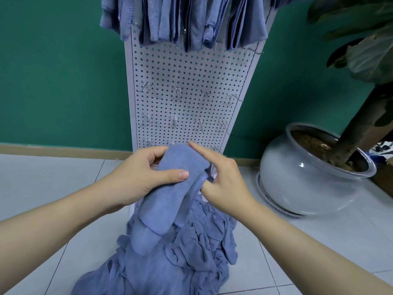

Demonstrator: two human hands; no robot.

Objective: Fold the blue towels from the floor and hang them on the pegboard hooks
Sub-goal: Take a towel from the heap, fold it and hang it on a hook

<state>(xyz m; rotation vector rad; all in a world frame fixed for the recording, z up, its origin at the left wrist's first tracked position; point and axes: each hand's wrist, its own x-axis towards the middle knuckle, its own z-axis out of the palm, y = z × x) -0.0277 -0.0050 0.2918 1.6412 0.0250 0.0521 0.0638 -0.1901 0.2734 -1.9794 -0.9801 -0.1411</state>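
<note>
A folded blue towel [170,188] hangs in the air in front of the white pegboard [191,77]. My left hand [138,175] grips its upper end, thumb across the front. My right hand [221,177] holds the towel's right edge with its lower fingers tucked into the fold and the index finger stretched out along the top. Below, a crumpled pile of blue towels [174,258] lies on the tiled floor. Several folded blue towels [191,20] hang from the top row of hooks. Bare metal hooks [176,90] stick out of the lower rows.
A round grey glazed plant pot [302,182] with a thick trunk stands on the floor to the right of the pegboard. Large dark leaves [361,50] reach in at the upper right. A green wall [63,71] is behind.
</note>
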